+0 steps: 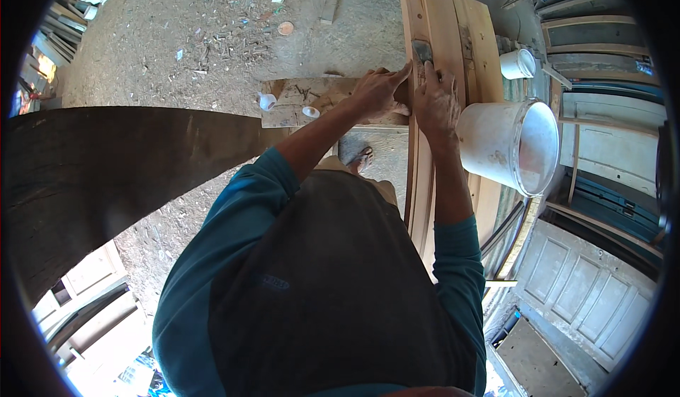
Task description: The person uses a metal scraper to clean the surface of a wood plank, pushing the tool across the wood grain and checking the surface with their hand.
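Long wooden planks (445,36) lie side by side, running away from me on my right. My right hand (435,103) rests on the nearest planks. Its fingers press on a small, dark, flat scraper-like piece (423,51), which lies against the wood; its exact kind is hard to make out. Beside it, my left hand (380,94) reaches the left edge of the planks, with thumb and forefinger apart and touching that edge. The other fingers of this hand are partly curled, and I see nothing in it.
A large white bucket (489,142) lies on its side right of my right forearm; a smaller white bucket (516,65) is beyond it. A short board (287,114) bears white cups. A broad dark beam (127,163) extends left. Shavings litter the floor (163,50). Doors (588,284) stand at right.
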{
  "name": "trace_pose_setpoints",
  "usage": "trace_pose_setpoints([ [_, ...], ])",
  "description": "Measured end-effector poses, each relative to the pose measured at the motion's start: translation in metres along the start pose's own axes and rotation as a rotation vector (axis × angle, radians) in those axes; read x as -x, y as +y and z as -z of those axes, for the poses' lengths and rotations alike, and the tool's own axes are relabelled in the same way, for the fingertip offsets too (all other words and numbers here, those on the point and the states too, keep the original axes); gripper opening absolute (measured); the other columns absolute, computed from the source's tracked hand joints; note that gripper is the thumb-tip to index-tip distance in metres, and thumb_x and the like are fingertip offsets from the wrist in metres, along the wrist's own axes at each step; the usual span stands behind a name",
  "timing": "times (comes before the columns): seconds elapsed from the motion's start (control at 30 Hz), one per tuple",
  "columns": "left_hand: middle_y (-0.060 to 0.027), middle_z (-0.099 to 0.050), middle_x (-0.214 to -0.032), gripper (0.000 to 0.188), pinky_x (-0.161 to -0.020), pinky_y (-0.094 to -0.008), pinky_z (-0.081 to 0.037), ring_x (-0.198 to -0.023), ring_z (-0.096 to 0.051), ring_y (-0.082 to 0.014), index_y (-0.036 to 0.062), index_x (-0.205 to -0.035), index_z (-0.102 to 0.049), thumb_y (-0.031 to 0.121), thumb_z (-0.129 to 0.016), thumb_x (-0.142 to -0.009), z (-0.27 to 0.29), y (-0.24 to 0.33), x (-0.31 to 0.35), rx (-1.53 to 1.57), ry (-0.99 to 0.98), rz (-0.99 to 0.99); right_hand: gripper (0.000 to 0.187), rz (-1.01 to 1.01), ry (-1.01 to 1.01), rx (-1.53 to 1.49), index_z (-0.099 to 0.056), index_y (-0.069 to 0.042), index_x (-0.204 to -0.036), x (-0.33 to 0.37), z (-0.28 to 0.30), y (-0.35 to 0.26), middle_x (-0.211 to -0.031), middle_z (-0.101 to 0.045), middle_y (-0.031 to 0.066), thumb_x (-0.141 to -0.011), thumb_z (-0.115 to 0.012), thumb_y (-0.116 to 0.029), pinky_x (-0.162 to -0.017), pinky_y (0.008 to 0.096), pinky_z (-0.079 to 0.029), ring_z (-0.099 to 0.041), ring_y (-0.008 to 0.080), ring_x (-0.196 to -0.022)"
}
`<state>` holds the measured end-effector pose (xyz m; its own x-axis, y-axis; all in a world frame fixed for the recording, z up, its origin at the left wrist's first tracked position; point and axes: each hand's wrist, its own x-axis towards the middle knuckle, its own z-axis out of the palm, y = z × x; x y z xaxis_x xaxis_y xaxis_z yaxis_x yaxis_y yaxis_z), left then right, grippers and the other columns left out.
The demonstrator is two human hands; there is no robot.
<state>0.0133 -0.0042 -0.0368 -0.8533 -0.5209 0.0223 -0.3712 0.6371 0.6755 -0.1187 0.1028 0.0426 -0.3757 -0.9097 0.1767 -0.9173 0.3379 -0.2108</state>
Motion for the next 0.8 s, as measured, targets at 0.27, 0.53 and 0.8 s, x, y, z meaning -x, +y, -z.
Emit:
trace_pose_setpoints([
  [0.27, -0.0182, -0.071, -0.142, 0.128, -0.116, -0.0507, -0.044, -0.135, -0.061, -0.0416, 0.0130, -0.174, -0.024, 0.054, -0.094, -0.075, -0.002, -0.001, -0.001, -0.006, 0.008, -0.013, 0.050, 0.085, 0.042, 0.040, -0.060, -0.004, -0.146, -0.035, -0.013, 0.008, -0.128, -0.061, 0.0253, -0.098, -0.067, -0.014, -0.097, 0.0542, -0.058, -0.065, 0.0449, -0.118],
  [0.53, -0.0170, -0.072, -0.139, 0.131, -0.113, -0.0510, -0.047, -0.132, -0.062, -0.0396, 0.0147, -0.175, -0.022, 0.055, -0.095, -0.074, 0.000, 0.006, 0.002, -0.046, 0.006, 0.005, 0.047, 0.120, 0.075, -0.001, -0.062, -0.003, -0.144, -0.021, -0.007, 0.024, -0.122, -0.061, 0.0254, -0.098, -0.066, -0.014, -0.098, 0.0561, -0.055, -0.064, 0.0473, -0.114],
  [0.8, -0.0162, -0.072, -0.138, 0.131, -0.113, -0.0508, -0.045, -0.133, -0.062, -0.0393, 0.0144, -0.175, -0.021, 0.058, -0.093, -0.075, -0.003, -0.002, -0.001, -0.048, -0.001, -0.014, 0.047, 0.096, 0.095, -0.002, -0.064, -0.003, -0.141, -0.025, -0.025, 0.018, -0.121, -0.060, 0.0260, -0.096, -0.068, -0.016, -0.097, 0.0589, -0.053, -0.062, 0.0480, -0.114],
])
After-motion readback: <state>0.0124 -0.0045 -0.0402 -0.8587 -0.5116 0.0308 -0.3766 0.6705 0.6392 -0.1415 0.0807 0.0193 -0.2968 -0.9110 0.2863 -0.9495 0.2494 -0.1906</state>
